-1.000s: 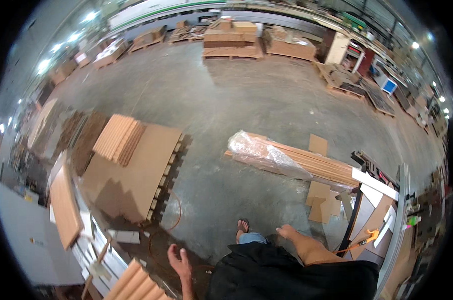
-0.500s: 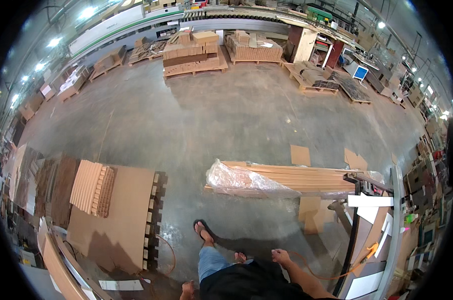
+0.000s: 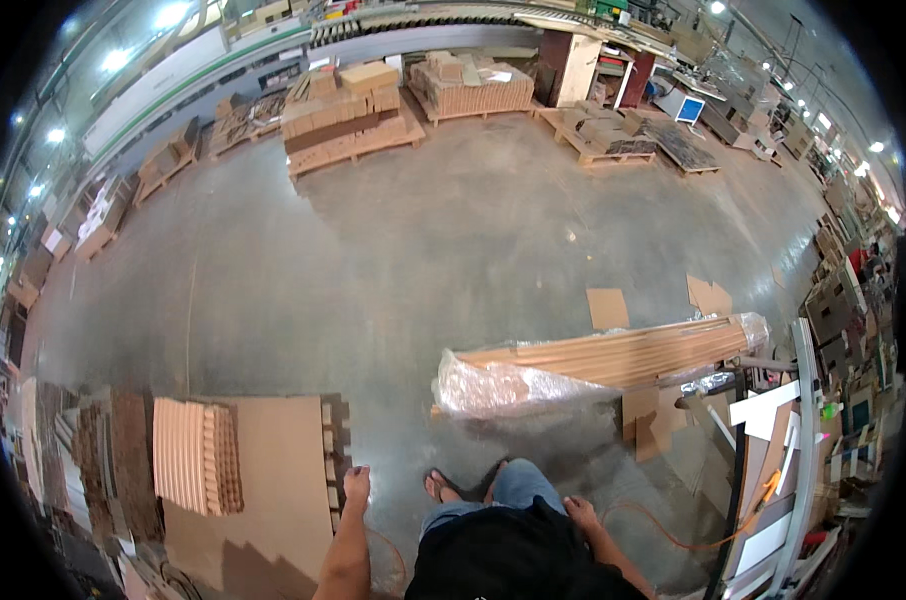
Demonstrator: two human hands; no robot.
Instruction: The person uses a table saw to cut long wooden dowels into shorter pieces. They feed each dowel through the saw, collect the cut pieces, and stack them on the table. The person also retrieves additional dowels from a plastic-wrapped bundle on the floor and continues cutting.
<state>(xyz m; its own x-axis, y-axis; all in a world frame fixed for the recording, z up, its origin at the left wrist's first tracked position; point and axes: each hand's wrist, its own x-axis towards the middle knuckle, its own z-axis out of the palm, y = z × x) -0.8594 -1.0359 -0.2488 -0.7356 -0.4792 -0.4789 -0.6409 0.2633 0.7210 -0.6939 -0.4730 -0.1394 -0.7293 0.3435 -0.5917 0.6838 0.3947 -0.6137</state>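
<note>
My left hand (image 3: 356, 484) hangs beside the right edge of a cardboard-covered pallet (image 3: 283, 480), its fingers curled in and nothing seen in them. On that pallet lies a neat stack of ribbed wooden strips (image 3: 195, 455), out of the hand's reach. My right hand (image 3: 580, 512) is low by my thigh, loosely closed, with no object visible in it. An orange air hose (image 3: 663, 538) runs along the floor near it. Ahead to the right, a long bundle of wooden strips (image 3: 613, 360) is partly wrapped in clear plastic film (image 3: 483, 385).
Cardboard pieces (image 3: 607, 308) lie around the bundle. A workbench (image 3: 763, 500) with white offcuts and an orange air gun (image 3: 770, 485) stands at right. Brown boards (image 3: 131, 460) are stacked at left. Loaded pallets (image 3: 353, 150) line the far side before a roller conveyor (image 3: 423, 28).
My body has turned and stepped, bringing both feet nearly side by side. My left hand has swung forward toward the pallet's edge. The right hand remains by my thigh.
</note>
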